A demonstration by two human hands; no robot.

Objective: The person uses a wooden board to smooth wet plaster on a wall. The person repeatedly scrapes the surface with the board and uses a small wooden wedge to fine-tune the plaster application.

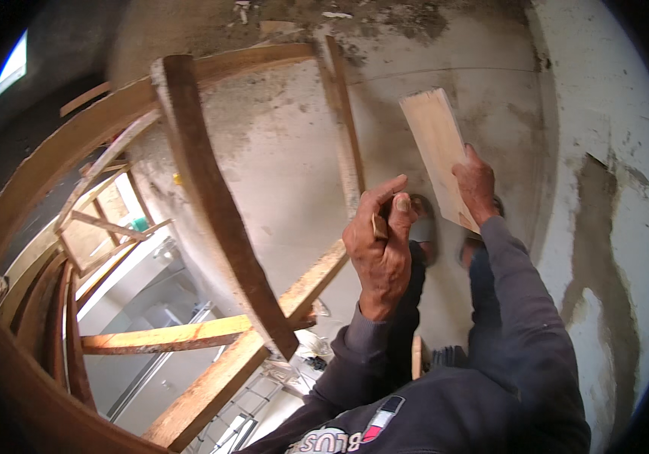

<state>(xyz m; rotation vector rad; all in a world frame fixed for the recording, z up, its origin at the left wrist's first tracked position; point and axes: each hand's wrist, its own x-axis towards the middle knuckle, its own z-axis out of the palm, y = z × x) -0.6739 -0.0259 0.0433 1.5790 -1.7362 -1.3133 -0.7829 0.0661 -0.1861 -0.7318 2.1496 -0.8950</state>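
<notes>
My right hand [477, 185] grips a short, flat wooden board [434, 147] by its right edge, near the lower end. The board tilts, its far end leaning left. My left hand [381, 257] is raised in the middle, fingers curled in and thumb pressed toward the forefinger. A small tan, flat-ended piece [379, 226] pokes out between its fingers; the rest is hidden in the hand, so its kind does not show. Left of that hand stands a timber frame, with a dark upright beam [214, 193] and a lighter crosspiece [313, 284]. The two hands are apart.
A pale wall with a grey patch [600, 265] rises close on my right. The frame's curved-looking rail [59, 163] spans the left side. Several wooden pieces and a glass-like panel [146, 321] lie beyond it. My shoe [421, 216] rests on the stained floor [385, 83].
</notes>
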